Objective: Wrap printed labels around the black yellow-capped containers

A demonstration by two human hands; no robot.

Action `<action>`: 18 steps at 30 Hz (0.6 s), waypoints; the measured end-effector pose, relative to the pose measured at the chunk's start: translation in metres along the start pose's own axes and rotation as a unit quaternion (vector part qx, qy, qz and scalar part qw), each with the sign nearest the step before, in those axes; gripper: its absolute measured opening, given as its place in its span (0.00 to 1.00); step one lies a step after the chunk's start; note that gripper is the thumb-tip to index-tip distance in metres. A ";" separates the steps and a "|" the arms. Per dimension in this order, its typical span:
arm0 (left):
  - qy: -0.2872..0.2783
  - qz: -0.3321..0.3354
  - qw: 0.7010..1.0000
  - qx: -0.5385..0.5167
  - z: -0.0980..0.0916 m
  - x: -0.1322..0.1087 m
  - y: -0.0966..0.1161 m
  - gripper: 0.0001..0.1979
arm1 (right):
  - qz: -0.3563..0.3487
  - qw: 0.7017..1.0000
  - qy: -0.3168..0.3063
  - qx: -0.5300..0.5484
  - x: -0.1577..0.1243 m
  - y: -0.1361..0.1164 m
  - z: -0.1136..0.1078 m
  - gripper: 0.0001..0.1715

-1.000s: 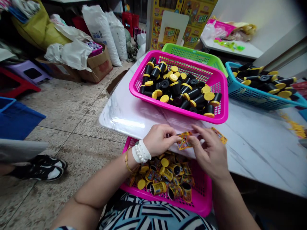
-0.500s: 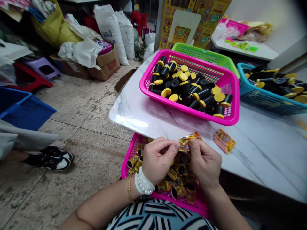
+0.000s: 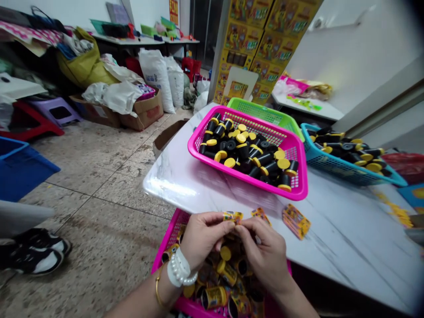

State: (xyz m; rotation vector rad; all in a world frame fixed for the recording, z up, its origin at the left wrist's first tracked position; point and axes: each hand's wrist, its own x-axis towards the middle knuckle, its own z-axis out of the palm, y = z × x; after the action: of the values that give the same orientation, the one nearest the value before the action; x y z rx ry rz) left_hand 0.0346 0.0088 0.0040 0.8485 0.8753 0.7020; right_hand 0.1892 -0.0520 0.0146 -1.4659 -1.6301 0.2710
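Observation:
Pinched between the fingertips of my left hand [image 3: 202,236] and my right hand [image 3: 266,251] is a small shiny printed label [image 3: 232,216], yellow and orange. Both hands are closed, their tips nearly meeting. Just past them, at the table edge, lies another printed label [image 3: 261,215]. A small stack of orange labels [image 3: 296,221] rests to its right on the marble-patterned table [image 3: 347,247]. Under my hands, a lower pink basket [image 3: 162,249] holds several labelled yellow canisters [image 3: 214,297], some with dark open ends. My fingers hide part of the label and basket.
On the table stands a pink basket [image 3: 248,180] of black canisters with yellow caps. Behind it is a green basket [image 3: 265,114], and to the right a blue basket [image 3: 351,167]. Printed boxes [image 3: 255,48] are stacked beyond. A person's shoe [image 3: 39,254] is at left.
My view has tilted up and shifted. My hands have come together, both pinching the label. One label now lies apart from them at the table edge.

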 end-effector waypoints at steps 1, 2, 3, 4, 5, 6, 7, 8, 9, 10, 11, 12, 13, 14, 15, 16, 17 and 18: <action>-0.012 -0.011 1.000 -0.013 -0.001 0.001 0.001 0.15 | -0.009 1.000 -0.005 -0.014 0.006 0.002 -0.007 0.09; -0.020 -0.021 0.999 -0.025 -0.001 0.002 0.001 0.15 | -0.019 0.999 0.001 -0.041 0.015 0.006 -0.016 0.09; -0.022 -0.030 0.999 -0.037 -0.002 0.003 0.002 0.16 | -0.032 0.996 0.017 -0.081 0.026 0.011 -0.027 0.08; -0.019 -0.037 0.998 -0.047 -0.003 0.003 0.003 0.16 | -0.044 0.989 0.042 -0.135 0.040 0.019 -0.039 0.06; -0.019 -0.044 0.997 -0.054 -0.003 0.004 0.004 0.16 | -0.066 0.972 0.091 -0.205 0.056 0.029 -0.052 0.05; -0.021 -0.050 0.997 -0.059 -0.004 0.004 0.005 0.16 | -0.084 0.952 0.114 -0.273 0.074 0.039 -0.064 0.08; -0.024 -0.055 0.996 -0.061 -0.004 0.005 0.007 0.15 | -0.099 0.934 0.101 -0.327 0.093 0.051 -0.076 0.13; -0.027 -0.059 0.996 -0.064 -0.004 0.005 0.008 0.15 | -0.105 0.925 0.062 -0.361 0.111 0.062 -0.086 0.17; -0.029 -0.062 0.995 -0.068 -0.003 0.006 0.010 0.15 | -0.101 0.920 0.010 -0.377 0.128 0.073 -0.093 0.20; -0.028 -0.063 0.995 -0.073 -0.003 0.007 0.013 0.15 | -0.094 0.922 -0.014 -0.376 0.142 0.081 -0.099 0.20; -0.027 -0.064 0.994 -0.080 -0.002 0.008 0.015 0.15 | -0.089 0.923 -0.025 -0.374 0.152 0.086 -0.103 0.19; -0.025 -0.066 0.994 -0.088 -0.002 0.009 0.017 0.15 | -0.085 0.924 -0.027 -0.372 0.157 0.088 -0.105 0.17; -0.025 -0.069 0.992 -0.098 -0.001 0.010 0.019 0.15 | -0.080 0.926 -0.016 -0.368 0.157 0.086 -0.105 0.15; -0.027 -0.073 0.991 -0.109 -0.001 0.011 0.021 0.14 | -0.071 0.932 0.006 -0.356 0.152 0.080 -0.105 0.15; -0.029 -0.077 0.989 -0.120 0.000 0.012 0.022 0.14 | -0.057 0.942 0.035 -0.330 0.143 0.071 -0.104 0.15; -0.031 -0.082 0.987 -0.132 0.000 0.013 0.023 0.13 | -0.023 0.960 0.077 -0.269 0.129 0.060 -0.102 0.17; -0.034 -0.085 0.985 -0.143 0.000 0.013 0.023 0.13 | 0.021 0.980 0.110 -0.164 0.113 0.049 -0.099 0.19; -0.037 -0.088 0.983 -0.154 0.001 0.014 0.023 0.13 | 0.070 0.993 0.094 -0.030 0.096 0.038 -0.094 0.19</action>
State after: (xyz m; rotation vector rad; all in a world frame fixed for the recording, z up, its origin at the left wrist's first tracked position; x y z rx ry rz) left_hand 0.0379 0.0313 0.0191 0.5104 0.7414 0.6266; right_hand 0.2933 0.0059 0.0870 -1.6042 -1.3988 0.1571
